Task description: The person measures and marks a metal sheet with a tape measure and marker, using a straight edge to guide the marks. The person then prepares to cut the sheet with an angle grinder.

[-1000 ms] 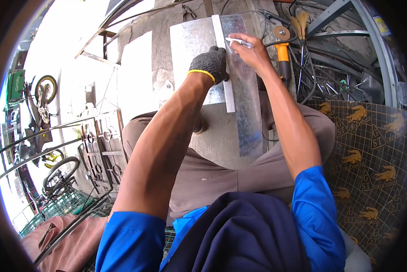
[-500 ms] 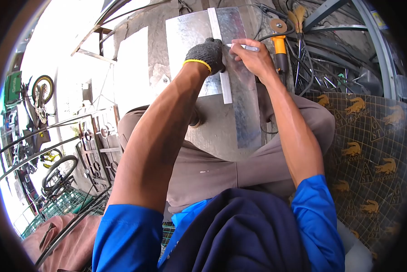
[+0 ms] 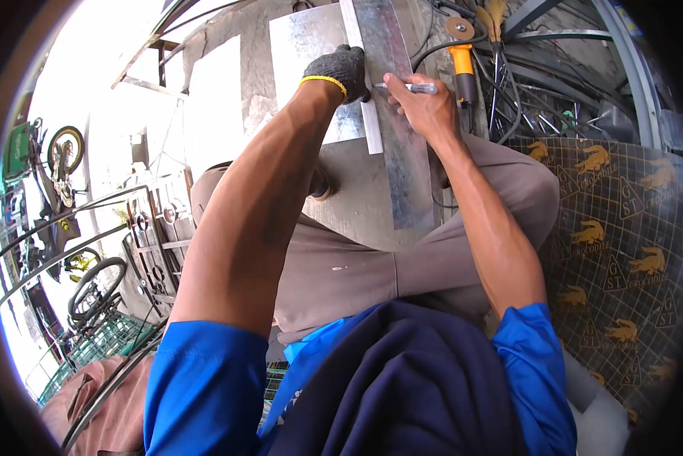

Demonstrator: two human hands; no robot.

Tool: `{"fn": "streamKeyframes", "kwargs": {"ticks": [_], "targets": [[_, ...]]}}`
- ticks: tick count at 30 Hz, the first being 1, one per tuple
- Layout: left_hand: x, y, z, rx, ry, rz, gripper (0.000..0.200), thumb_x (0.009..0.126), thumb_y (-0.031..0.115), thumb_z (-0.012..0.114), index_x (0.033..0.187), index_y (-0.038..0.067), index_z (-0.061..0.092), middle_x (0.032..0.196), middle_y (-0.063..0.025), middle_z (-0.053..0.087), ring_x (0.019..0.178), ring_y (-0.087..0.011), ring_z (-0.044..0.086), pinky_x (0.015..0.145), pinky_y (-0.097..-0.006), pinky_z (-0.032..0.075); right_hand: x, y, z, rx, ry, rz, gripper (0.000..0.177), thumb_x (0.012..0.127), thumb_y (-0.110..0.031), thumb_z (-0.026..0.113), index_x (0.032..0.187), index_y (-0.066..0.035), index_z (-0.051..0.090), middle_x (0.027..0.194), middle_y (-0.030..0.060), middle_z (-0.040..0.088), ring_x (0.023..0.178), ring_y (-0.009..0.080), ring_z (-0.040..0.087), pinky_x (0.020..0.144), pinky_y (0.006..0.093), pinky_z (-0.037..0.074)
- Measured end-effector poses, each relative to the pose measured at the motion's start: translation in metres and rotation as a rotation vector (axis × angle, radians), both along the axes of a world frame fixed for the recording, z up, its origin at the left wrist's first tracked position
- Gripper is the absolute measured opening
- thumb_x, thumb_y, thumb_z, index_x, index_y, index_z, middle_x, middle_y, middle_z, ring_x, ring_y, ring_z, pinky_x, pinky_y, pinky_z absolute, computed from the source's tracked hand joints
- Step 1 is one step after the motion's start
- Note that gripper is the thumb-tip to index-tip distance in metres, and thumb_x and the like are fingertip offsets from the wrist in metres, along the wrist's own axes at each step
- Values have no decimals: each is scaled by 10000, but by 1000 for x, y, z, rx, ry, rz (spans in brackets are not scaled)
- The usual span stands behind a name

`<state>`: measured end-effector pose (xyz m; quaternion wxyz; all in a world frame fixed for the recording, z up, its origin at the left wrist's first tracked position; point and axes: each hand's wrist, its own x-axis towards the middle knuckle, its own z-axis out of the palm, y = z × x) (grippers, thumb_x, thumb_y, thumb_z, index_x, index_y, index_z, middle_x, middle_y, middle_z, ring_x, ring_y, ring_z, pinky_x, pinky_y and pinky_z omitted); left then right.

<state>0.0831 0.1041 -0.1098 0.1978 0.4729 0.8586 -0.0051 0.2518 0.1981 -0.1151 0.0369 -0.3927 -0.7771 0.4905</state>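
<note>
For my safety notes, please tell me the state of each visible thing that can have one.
Long white straight strip: lying flat.
Left hand in dark grey knitted glove: resting on the strip.
Slim translucent pen: held, tip pointing toward the strip.
Bare right hand: holding the pen.
Long, narrow grey metal sheet: lying flat.
Yellow-and-black angle grinder: lying down, disc fitted; on or off cannot be told.

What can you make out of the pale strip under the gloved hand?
The pale strip is long, narrow and straight; its material is unclear. It lies flat across the bright metal sheet, near end past that sheet's lower edge, far end reaching the picture's top. The left hand covers its middle; the pen points toward its right side.
</note>
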Motion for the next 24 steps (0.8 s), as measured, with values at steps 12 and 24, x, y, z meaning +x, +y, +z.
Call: {"fn": "streamKeyframes", "kwargs": {"ticks": [12,24], "targets": [[2,0,3,30,24,-12,721,725,351,909,1306,22,638,1361,-244,627,1209,-429,653,1021,-496,543,44,-28,-6,-120,331,149,336,921,-145,728,1235,-25,734,1153,134,771,1038,193,731,911,316,552],[-1,-1,-2,44,15,-8,768,714,355,901,1356,42,620,1320,-242,643,1216,-429,635,1052,-485,519,67,-40,1,-123,235,80,349,916,-243,743,1175,-9,737,1041,152,784,968,216,758,860,324,566]]}}
